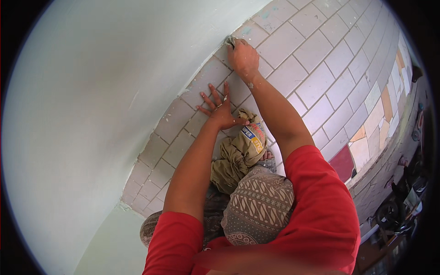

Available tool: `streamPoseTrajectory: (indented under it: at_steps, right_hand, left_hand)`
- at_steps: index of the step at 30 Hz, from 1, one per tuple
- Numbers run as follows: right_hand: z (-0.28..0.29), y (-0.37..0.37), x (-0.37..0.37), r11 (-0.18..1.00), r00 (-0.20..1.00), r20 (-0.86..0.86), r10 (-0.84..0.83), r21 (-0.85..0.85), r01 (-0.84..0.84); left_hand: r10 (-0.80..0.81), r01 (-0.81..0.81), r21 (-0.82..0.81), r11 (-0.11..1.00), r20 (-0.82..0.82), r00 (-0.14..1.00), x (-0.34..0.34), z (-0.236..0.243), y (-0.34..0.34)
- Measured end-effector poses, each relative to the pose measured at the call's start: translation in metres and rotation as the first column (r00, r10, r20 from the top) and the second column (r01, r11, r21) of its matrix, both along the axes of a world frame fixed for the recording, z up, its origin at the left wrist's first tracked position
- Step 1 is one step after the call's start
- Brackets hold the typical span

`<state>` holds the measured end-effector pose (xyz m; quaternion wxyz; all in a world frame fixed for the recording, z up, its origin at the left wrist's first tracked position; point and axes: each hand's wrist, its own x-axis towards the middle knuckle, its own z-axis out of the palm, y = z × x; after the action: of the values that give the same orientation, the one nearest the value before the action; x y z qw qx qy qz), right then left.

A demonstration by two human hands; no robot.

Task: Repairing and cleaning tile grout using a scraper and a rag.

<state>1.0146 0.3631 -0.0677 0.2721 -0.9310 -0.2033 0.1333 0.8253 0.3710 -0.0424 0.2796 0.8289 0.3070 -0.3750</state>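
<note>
My right hand is closed at the seam where the tiled floor meets the pale wall. A small greyish piece shows at its fingertips, too small to name. Nearer to me, my left hand lies with spread fingers on the tiles, holding nothing. Whitish flecks dot both hands. Beside the left thumb is a crumpled khaki cloth with a colourful printed panel.
Brown patterned fabric covers my bent knee, with bare toes just beyond it. White flecks line the wall's foot. To the right are mixed-colour tile pieces along the floor's edge, and a motorbike stands past it.
</note>
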Motion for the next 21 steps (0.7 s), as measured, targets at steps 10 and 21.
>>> streamPoseTrajectory:
  at_steps: [10,21]
  right_hand:
    - [-0.007,-0.006,0.008,0.983,0.977,0.11,0.183,-0.051,-0.179]
    - [0.005,-0.007,0.024,1.0,0.999,-0.032,0.002,-0.021,-0.003]
  left_hand:
    - [0.013,-0.014,-0.031,0.999,-0.027,1.0,-0.004,-0.003,-0.002]
    - [0.006,-0.006,-0.009,1.0,0.003,1.0,-0.001,0.001,-0.002]
